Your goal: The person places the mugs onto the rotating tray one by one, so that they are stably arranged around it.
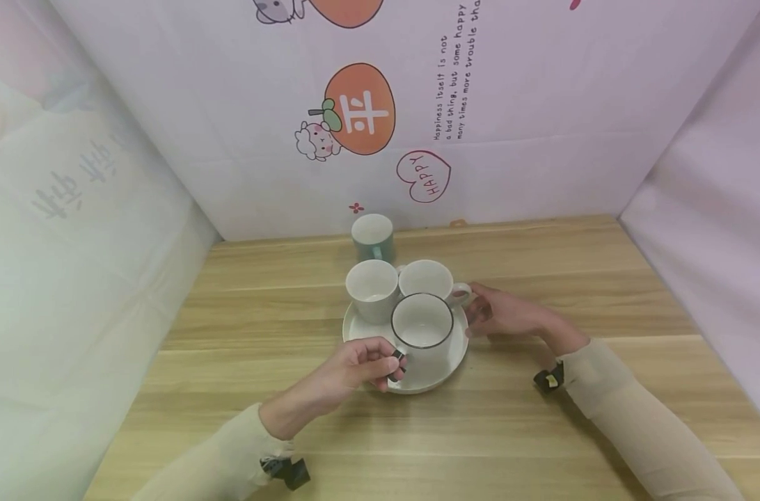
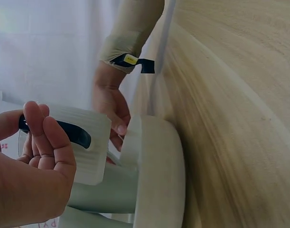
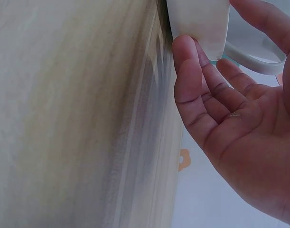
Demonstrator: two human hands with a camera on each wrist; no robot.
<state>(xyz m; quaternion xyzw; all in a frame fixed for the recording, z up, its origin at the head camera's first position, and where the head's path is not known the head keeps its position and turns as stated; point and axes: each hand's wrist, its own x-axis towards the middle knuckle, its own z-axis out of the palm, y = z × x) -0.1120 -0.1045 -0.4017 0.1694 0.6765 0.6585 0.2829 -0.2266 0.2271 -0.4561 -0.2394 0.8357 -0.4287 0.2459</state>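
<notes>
My left hand (image 1: 349, 369) pinches the black handle (image 2: 78, 135) of a white mug with a dark rim (image 1: 422, 330). In the left wrist view, the mug's base hangs a little above the round white plate (image 1: 436, 379). On the plate stand two white cups, one at the left (image 1: 371, 298) and one at the right (image 1: 426, 277), the latter with its handle pointing right. My right hand (image 1: 511, 313) is beside the plate's right edge, just below that handle. Its fingers (image 3: 190, 85) are loosely bent, fingertips right at the plate's side.
A teal cup (image 1: 374, 243) with a white inside stands on the wooden table (image 1: 261, 348) behind the plate. A printed white cloth wall (image 1: 511, 174) rises at the table's back edge. More white cloth hangs at the left and right sides.
</notes>
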